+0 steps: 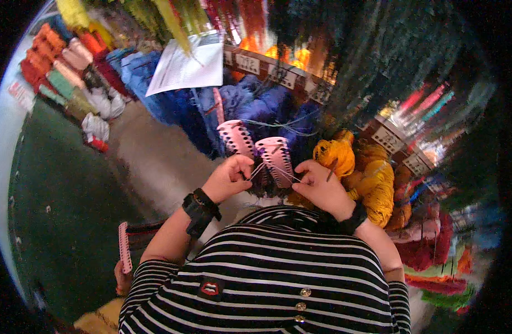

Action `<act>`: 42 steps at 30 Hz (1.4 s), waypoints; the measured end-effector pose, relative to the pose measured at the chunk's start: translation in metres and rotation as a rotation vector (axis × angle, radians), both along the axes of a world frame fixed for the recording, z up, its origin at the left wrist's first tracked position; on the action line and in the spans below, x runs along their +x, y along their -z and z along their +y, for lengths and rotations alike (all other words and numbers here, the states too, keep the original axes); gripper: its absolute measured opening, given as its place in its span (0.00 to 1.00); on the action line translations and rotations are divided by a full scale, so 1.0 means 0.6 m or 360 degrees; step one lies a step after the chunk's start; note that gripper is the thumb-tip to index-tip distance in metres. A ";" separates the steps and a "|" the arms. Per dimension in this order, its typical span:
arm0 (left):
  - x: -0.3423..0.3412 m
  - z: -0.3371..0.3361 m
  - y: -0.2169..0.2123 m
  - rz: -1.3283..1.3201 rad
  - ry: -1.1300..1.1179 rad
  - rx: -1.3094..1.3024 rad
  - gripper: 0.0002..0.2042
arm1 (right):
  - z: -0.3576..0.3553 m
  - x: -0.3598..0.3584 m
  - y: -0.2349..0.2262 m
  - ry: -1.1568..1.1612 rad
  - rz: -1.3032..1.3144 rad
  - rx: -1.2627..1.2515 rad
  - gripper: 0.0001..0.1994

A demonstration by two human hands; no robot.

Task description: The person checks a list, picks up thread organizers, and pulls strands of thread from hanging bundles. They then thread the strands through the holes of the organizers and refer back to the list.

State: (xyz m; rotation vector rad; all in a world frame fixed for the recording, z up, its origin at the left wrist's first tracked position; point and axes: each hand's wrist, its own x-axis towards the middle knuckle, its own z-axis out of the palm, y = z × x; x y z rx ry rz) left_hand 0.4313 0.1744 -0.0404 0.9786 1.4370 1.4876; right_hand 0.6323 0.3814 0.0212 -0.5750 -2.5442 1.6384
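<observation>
White paper sheet (189, 65) is hanging at 11 o'clock, tilted, over the blue yarn. Pale rectangular label cards are lining the wooden shelf edge: one (247, 63) at 12 o'clock, one (282, 76) just right of it, more (388, 139) and (416, 163) running toward 2–3 o'clock. Small white tag with red marks (22, 94) is sitting at 9–10 o'clock, blurred.

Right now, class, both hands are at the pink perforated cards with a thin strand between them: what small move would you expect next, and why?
Probably a gentle pull to draw the thin strand taut. It runs slack-looking across the pink card, pinched between the left hand and the right hand, both close against the card's lower end.
</observation>
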 end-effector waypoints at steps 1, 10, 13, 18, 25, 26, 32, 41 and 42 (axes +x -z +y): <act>0.007 0.005 0.004 0.0041 -0.0078 -0.0011 0.27 | 0.004 0.004 0.000 0.0000 -0.0006 0.0076 0.18; 0.026 -0.003 0.012 -0.0034 -0.0516 -0.0190 0.23 | 0.024 -0.006 0.039 -0.0109 0.0254 0.0351 0.20; 0.031 -0.003 0.001 0.0015 -0.0575 -0.0203 0.22 | 0.025 -0.004 0.035 -0.0126 0.0212 0.0354 0.21; 0.042 -0.014 -0.015 -0.0052 -0.0544 -0.0074 0.22 | 0.024 0.002 0.029 -0.0223 0.0065 0.0551 0.13; 0.048 -0.007 -0.042 -0.0263 -0.0293 0.0338 0.23 | 0.022 0.011 0.020 -0.0169 0.0003 0.0682 0.10; 0.052 -0.004 -0.050 -0.0263 -0.0277 0.0325 0.23 | 0.022 0.013 0.021 -0.0152 0.0001 0.0671 0.10; 0.074 0.029 -0.071 -0.0048 -0.0047 0.0024 0.24 | -0.005 0.010 0.011 -0.0381 0.0119 0.0141 0.10; 0.014 -0.006 -0.024 0.0604 0.0098 -0.0066 0.30 | -0.068 -0.056 0.049 0.0570 0.0287 0.0347 0.17; 0.006 -0.015 -0.023 0.0331 0.0049 0.0148 0.29 | -0.070 -0.070 0.069 0.0591 0.0277 0.0354 0.17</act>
